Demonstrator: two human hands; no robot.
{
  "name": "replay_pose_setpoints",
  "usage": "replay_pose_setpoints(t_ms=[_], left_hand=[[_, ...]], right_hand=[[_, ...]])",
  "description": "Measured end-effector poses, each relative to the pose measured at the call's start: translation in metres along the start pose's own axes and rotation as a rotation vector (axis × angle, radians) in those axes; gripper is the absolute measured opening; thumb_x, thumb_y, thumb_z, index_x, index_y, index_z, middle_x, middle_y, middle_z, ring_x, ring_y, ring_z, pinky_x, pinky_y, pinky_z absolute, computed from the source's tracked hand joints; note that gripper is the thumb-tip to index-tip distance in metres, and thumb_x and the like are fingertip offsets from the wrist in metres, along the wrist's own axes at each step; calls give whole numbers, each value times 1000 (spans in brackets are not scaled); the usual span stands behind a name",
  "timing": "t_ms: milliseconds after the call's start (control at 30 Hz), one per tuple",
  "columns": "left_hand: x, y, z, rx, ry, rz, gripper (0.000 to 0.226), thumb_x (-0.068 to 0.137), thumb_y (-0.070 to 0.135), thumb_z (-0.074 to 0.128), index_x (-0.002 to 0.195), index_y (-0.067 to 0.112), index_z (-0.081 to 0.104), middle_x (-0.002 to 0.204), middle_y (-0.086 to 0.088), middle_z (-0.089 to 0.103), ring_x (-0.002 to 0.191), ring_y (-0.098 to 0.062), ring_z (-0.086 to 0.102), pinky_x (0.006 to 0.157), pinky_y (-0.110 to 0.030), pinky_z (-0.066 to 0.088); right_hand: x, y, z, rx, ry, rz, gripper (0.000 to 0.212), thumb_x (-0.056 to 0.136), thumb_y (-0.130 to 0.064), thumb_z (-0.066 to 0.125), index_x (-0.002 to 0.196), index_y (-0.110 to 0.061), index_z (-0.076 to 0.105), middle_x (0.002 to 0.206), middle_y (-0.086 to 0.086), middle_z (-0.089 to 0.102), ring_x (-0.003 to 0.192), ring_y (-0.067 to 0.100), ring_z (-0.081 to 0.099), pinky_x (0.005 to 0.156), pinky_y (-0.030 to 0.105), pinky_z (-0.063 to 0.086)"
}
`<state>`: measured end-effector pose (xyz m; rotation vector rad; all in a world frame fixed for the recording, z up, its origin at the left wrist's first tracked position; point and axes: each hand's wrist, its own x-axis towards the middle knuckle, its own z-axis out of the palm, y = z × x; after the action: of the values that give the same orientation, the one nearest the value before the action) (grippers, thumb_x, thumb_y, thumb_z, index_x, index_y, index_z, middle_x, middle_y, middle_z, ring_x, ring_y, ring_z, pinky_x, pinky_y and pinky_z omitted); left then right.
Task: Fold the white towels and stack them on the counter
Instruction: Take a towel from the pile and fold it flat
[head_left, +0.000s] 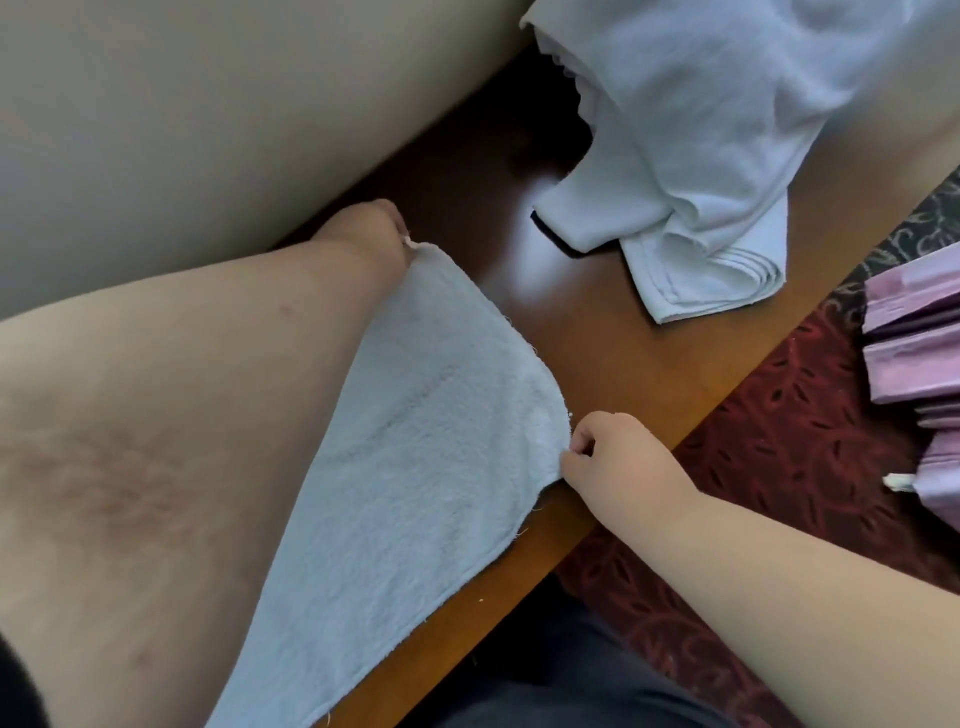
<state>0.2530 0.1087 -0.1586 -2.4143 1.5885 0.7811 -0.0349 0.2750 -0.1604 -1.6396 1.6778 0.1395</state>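
Note:
A white terry towel (415, 467) lies spread on the dark wooden counter (597, 322), running from the far left toward the near edge. My left hand (374, 228) reaches across to its far corner and pinches it; my forearm hides much of the towel's left side. My right hand (613, 452) pinches the towel's right corner near the counter's front edge. A second white towel (701, 156), crumpled and unfolded, is heaped at the back right of the counter.
A beige wall (208, 104) borders the counter on the left. Beyond the counter's front edge lies red patterned carpet (789, 441), with pink-purple packets (914, 343) stacked at the right. Dark trousers (571, 686) show at the bottom.

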Motion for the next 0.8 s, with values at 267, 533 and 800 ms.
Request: replay_pose_setpoints(t_ms=[267,533,800], left_hand=[[-55,-48,-9,-568,148,-22,9,92,30,54,97,23,52,93,-12,69,80,-33,65,74,-42,57],[-106,-95,-35,-1095,184,-308,19,95,11,44,82,24,45,81,-3,60,60,-17,56,54,-31,55],[-197,-172,-63,-1502,329,-494,12,83,18,54,91,12,62,79,-6,64,51,-23,66,52,-30,54]], right_hand=[[-28,-33,5,221,-198,-119,30,84,-29,64,103,-40,43,81,-8,60,63,1,60,45,13,39],[-63,-96,15,217,-523,-371,16,81,-24,54,83,-40,59,63,-20,58,50,-2,49,42,12,36],[-123,-151,44,-4,-719,-735,16,77,-28,59,81,-44,58,83,-28,62,71,-4,58,60,7,41]])
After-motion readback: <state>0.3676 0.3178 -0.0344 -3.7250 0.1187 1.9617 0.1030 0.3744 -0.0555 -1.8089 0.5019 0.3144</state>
